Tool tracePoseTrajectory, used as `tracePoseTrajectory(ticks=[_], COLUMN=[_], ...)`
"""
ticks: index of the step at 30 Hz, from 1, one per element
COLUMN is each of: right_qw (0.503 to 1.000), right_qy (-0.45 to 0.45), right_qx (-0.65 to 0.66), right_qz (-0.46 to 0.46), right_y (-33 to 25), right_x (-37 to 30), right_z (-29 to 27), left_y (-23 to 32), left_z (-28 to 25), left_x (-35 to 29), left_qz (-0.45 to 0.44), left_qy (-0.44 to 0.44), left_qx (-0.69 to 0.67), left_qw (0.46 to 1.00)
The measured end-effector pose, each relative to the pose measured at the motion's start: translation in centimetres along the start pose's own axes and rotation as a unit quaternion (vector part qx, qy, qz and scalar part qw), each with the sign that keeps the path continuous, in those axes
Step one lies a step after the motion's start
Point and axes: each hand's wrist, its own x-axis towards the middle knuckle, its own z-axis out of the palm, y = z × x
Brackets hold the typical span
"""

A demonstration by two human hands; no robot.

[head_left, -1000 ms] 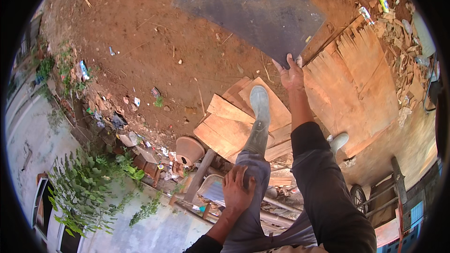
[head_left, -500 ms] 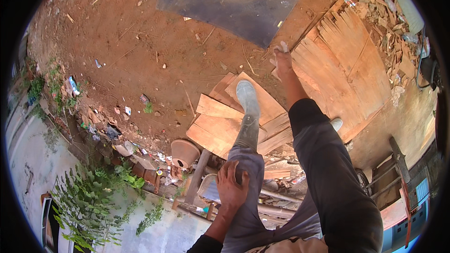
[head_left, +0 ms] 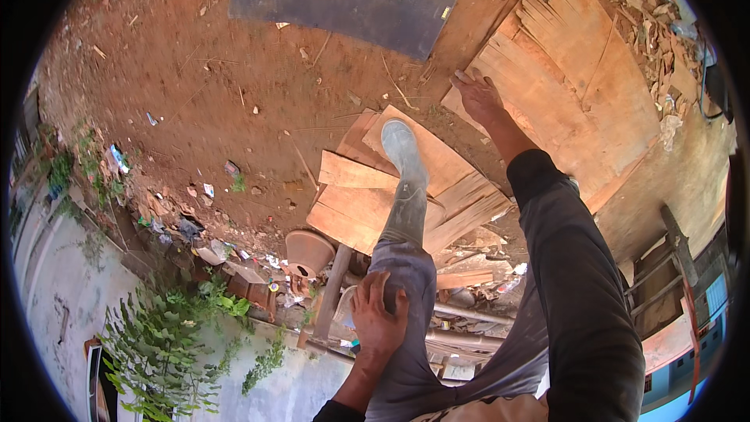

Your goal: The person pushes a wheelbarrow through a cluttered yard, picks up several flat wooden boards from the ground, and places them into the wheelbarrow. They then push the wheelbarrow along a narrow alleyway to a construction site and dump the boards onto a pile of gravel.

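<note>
Tan plywood (head_left: 582, 94), splintered at its far end, is partly hidden by the loosely curled right hand (head_left: 479, 98), grip unclear; the left hand (head_left: 378, 318) rests half-open, empty.

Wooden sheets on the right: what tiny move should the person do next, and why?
Perhaps close the right grip on the left corner of the wooden sheets: it is at that corner, though touch is unclear, and the dark sheet lies apart from it on the dirt.
</note>
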Motion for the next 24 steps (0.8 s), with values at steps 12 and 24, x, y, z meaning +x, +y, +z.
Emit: tracePoseTrajectory(ticks=[12, 24], right_qw=[0.967, 0.966], right_qy=[-0.141, -0.232], right_qx=[-0.199, -0.107], right_qz=[-0.073, -0.041], right_y=[-2.5, -4.7], right_x=[3.3, 1.3], right_z=[-1.5, -2.9], left_y=[-1.1, -2.4], left_z=[-0.9, -1.9], left_x=[0.2, 1.2], left_qz=[-0.024, -0.004], left_qy=[-0.011, -0.003], left_qx=[-0.039, -0.067], left_qw=[0.999, 0.998])
